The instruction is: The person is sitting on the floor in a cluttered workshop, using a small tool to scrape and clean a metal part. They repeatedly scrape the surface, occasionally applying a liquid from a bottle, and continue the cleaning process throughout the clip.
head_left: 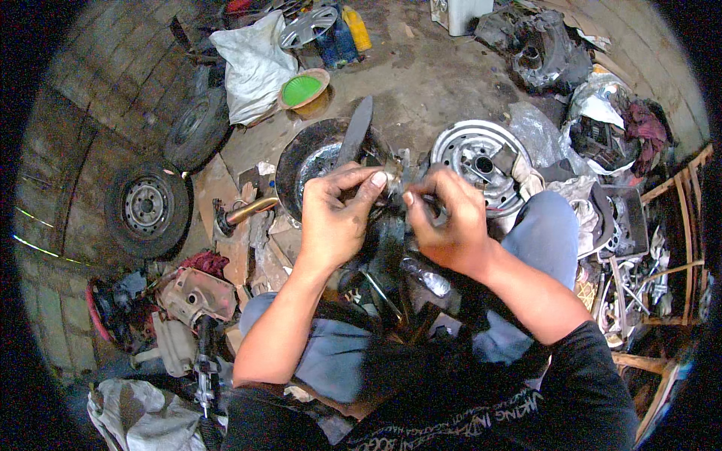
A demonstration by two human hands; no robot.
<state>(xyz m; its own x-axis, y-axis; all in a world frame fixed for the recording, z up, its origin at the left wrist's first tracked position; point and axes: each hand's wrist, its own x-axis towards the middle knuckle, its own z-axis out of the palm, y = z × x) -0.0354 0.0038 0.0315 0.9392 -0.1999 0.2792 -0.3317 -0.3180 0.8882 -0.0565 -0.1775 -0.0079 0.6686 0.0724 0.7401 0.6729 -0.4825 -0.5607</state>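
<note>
My left hand (331, 214) is closed, thumb and forefinger gripping a small shiny metal part (392, 180). A long dark flat blade-like piece (357, 129) sticks up beyond its fingers; I cannot tell whether the hand holds it too. Close beside the part, my right hand (451, 222) has its fingers curled in a pinch, and whatever is in them is hidden. Below and beyond both hands stands a dark round metal basin or wheel rim (289, 169), partly covered by the left hand. A silver wheel rim (444, 143) lies past the right hand.
Two tyred wheels, one flat (113, 207) and one leaning (199, 131), are at the left. A green-lined bowl (301, 90) sits near a white sack (256, 71). Greasy machine parts (534, 56) lie far right. A metal tray (630, 218) holds loose parts.
</note>
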